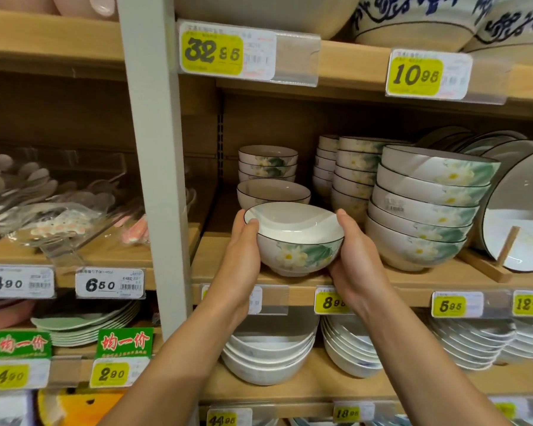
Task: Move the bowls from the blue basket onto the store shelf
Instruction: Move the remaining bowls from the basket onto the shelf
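The left hand [243, 256] and the right hand [357, 262] are holding one white bowl [299, 241] with a green flower print between them, each palm pressing on one side and each thumb lying at the dark rim. The bowl is being kept at the front edge of the wooden shelf [213, 256], but I cannot tell if its foot is touching the board. Just behind it a second bowl [273, 192] is sitting, and a stack of larger bowls [425, 210] is standing near the right hand.
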A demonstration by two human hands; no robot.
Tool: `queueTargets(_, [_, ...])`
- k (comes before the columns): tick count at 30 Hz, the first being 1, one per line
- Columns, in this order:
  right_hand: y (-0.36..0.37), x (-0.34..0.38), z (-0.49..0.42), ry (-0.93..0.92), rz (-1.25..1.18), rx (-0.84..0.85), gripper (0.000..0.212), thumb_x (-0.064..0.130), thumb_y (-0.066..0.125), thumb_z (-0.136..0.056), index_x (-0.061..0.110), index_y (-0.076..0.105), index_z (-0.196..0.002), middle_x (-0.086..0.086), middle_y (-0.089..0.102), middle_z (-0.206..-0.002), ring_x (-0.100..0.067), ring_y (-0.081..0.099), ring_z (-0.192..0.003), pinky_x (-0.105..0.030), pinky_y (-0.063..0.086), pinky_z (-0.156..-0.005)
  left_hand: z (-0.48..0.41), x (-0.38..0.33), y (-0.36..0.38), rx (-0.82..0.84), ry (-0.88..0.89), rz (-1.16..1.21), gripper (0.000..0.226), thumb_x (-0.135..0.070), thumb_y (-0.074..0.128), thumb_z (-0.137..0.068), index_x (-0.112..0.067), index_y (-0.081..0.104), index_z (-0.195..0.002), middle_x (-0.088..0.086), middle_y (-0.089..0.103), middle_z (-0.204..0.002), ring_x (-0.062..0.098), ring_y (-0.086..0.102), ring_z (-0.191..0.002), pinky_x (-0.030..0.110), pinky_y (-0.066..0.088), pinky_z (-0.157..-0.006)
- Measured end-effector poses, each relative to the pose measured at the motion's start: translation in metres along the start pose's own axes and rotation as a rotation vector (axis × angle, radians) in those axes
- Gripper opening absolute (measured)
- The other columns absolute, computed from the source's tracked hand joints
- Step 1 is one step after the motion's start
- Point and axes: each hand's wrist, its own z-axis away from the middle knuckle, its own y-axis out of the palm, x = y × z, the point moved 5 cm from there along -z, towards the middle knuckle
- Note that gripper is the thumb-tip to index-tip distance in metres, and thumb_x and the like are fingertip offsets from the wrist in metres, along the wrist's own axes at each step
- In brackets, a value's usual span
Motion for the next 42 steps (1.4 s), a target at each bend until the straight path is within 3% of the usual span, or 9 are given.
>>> queueTargets(3, [0.004, 0.006, 0.001, -0.035, -0.017, 0.018, 0.049, 0.04, 0.048, -0.099, 0.016, 0.047, -0.142, -0.005, 0.061, -0.134, -0.02, 0.057, -0.123, -0.044, 0.04, -0.11, 0.0, -0.007, 0.001, -0.006, 0.016, 0.022, 0.03, -0.037, 0.029, -0.105, -0.051, 0.035, -0.131, -0.033, 0.05, -0.106, -0.008, 0.049, -0.105, 0.021, 0.043, -0.093])
queueTargets(6, [0.012, 0.026, 0.002, -0.111, -0.02, 0.06, 0.034, 0.039, 0.046, -0.1, 0.019, 0.059, -0.124, -0.004, 0.069, -0.119, -0.018, 0.063, -0.115, -0.044, 0.046, -0.105, -0.001, -0.027, 0.003, -0.001, 0.07, 0.014, 0.042, -0.038, 0.03, -0.104, -0.043, 0.029, -0.147, -0.026, 0.045, -0.122, 0.0, 0.043, -0.119, 0.031, 0.037, -0.109])
queueTargets(11, [0.029, 0.062, -0.023, -0.157, -0.033, 0.019, 0.035, 0.036, 0.047, -0.099, 0.01, 0.062, -0.118, -0.012, 0.073, -0.108, -0.024, 0.069, -0.102, -0.044, 0.054, -0.095, -0.027, -0.059, 0.011, -0.063, 0.115, 0.006, 0.025, -0.042, 0.033, -0.102, -0.034, 0.053, -0.116, -0.009, 0.062, -0.114, 0.007, 0.058, -0.104, 0.031, 0.048, -0.092])
queueTargets(15, [0.048, 0.069, -0.061, -0.147, -0.048, -0.012, 0.04, 0.039, 0.047, -0.098, 0.013, 0.061, -0.124, -0.01, 0.07, -0.115, -0.026, 0.066, -0.107, -0.043, 0.049, -0.101, -0.069, -0.066, 0.023, -0.176, 0.035, 0.001, 0.052, -0.055, 0.032, -0.098, -0.024, 0.049, -0.137, 0.003, 0.061, -0.128, 0.02, 0.058, -0.113, 0.038, 0.048, -0.096])
queueTargets(21, [0.056, 0.055, -0.112, -0.165, 0.052, -0.088, 0.046, 0.04, 0.043, -0.098, 0.011, 0.057, -0.131, -0.014, 0.062, -0.128, -0.029, 0.058, -0.117, -0.046, 0.043, -0.106, -0.118, -0.065, 0.026, -0.322, 0.049, -0.131, 0.058, -0.052, 0.027, -0.101, -0.025, 0.025, -0.153, 0.008, 0.026, -0.158, 0.032, 0.022, -0.145, 0.05, 0.021, -0.117])
queueTargets(27, [0.056, 0.03, -0.136, -0.151, 0.043, -0.065, 0.04, 0.04, 0.042, -0.096, 0.013, 0.064, -0.117, -0.009, 0.07, -0.109, -0.023, 0.064, -0.096, -0.028, 0.046, -0.069, -0.139, -0.048, 0.016, -0.362, 0.086, -0.204, 0.056, -0.05, 0.021, -0.103, -0.028, 0.02, -0.154, 0.004, 0.018, -0.162, 0.028, 0.008, -0.149, 0.049, 0.007, -0.12])
queueTargets(32, [0.056, 0.014, -0.149, -0.103, 0.099, -0.078, 0.039, 0.043, 0.043, -0.097, 0.02, 0.061, -0.122, -0.004, 0.066, -0.113, -0.022, 0.062, -0.103, -0.034, 0.048, -0.087, -0.147, -0.032, 0.01, -0.383, 0.059, -0.215, 0.054, -0.048, 0.021, -0.103, -0.028, 0.026, -0.153, 0.003, 0.018, -0.162, 0.029, 0.008, -0.149, 0.044, 0.009, -0.118])
queueTargets(36, [0.059, 0.005, -0.154, -0.067, 0.157, -0.04, 0.046, 0.048, 0.038, -0.098, 0.02, 0.059, -0.126, -0.009, 0.065, -0.122, -0.026, 0.061, -0.11, -0.044, 0.047, -0.101, -0.152, -0.03, 0.006, -0.404, 0.081, -0.138, 0.053, -0.047, 0.027, -0.102, -0.024, 0.034, -0.149, 0.008, 0.038, -0.152, 0.03, 0.035, -0.138, 0.039, 0.026, -0.112])
queueTargets(42, [0.057, 0.0, -0.161, -0.057, 0.175, -0.042, 0.051, 0.054, 0.036, -0.096, 0.024, 0.054, -0.133, -0.007, 0.065, -0.124, -0.024, 0.062, -0.108, -0.045, 0.047, -0.102, -0.156, -0.022, 0.002, -0.385, 0.073, -0.066, 0.053, -0.046, 0.031, -0.101, -0.024, 0.033, -0.15, 0.007, 0.041, -0.15, 0.029, 0.04, -0.134, 0.038, 0.03, -0.112])
